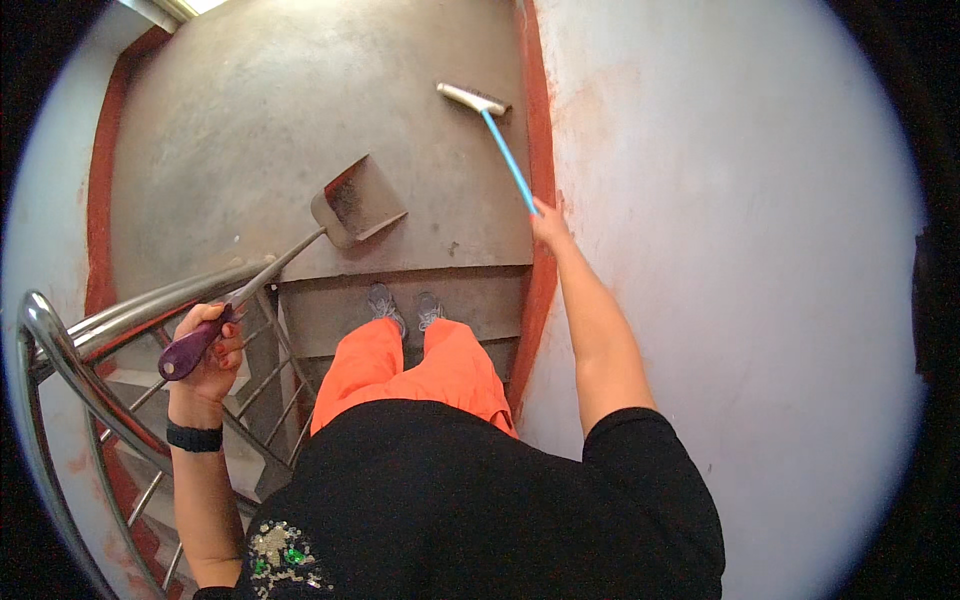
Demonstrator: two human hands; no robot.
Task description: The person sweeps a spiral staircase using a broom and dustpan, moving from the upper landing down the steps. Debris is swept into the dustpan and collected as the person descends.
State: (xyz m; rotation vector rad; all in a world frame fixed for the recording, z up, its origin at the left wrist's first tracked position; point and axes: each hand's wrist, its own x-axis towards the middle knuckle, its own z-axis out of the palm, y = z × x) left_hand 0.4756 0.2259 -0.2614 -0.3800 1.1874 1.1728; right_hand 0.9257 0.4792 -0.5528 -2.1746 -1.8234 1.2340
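My left hand is closed round the purple grip of a long-handled dustpan. The grey pan is over the landing floor, near the top step's edge, with its mouth facing away to the right and dark dirt inside. I cannot tell whether it touches the floor. My right hand grips the light blue stick of a broom. The broom's pale head, with dark bristles along one side, is farther off on the landing, close to the right wall's red base.
A shiny metal stair railing runs along my left. I stand on a step just below the landing. A pale wall rises close on my right. Small specks of debris lie near the landing's edge.
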